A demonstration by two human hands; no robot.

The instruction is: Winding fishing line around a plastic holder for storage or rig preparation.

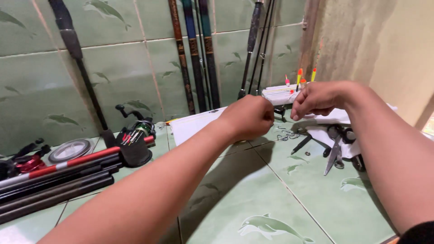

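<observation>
Here, hands: left hand and right hand both pinched shut, seemingly on something too fine to see between them.
Below right hand: loose hooks, scissors.
Risk: a slipped pinch could drop it among the hooks.

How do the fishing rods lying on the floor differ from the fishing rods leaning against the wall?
The rods on the floor lie flat in a bundle at the left; the rods at the wall stand nearly upright, spread apart. One floor rod has red and white sections; the wall rods look dark with brownish bands. Both groups are long, thin and untouched by the hands.
</observation>
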